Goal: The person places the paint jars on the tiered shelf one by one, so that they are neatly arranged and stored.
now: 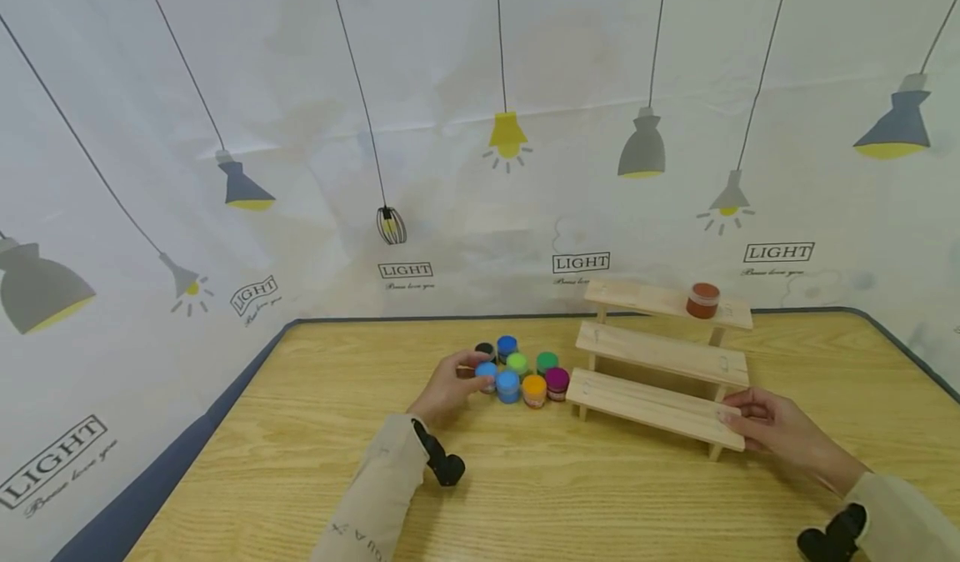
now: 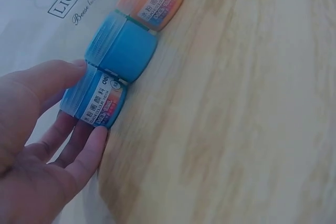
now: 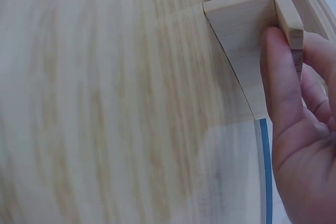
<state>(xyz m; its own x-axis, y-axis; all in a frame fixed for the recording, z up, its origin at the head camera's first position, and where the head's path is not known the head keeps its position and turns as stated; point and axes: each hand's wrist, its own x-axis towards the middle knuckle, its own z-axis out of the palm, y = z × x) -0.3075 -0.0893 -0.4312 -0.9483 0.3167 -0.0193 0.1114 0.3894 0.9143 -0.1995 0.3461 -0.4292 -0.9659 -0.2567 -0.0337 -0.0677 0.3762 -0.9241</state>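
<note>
On the table (image 1: 555, 495), just left of the wooden stand (image 1: 660, 350), your left hand (image 1: 448, 387) holds the leftmost blue jar (image 1: 486, 372) while your right hand (image 1: 787, 433) grips the lowest step's (image 1: 645, 405) right end.

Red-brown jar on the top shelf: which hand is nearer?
Right. The right hand grips the right end of the bottom shelf, below the red-brown jar; the left hand is farther off leftward, holding a light blue jar.

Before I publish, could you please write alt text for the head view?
A person's left hand grips a blue jar in a cluster of colored jars; the right hand holds a three-step wooden stand with one reddish jar on top.
</note>
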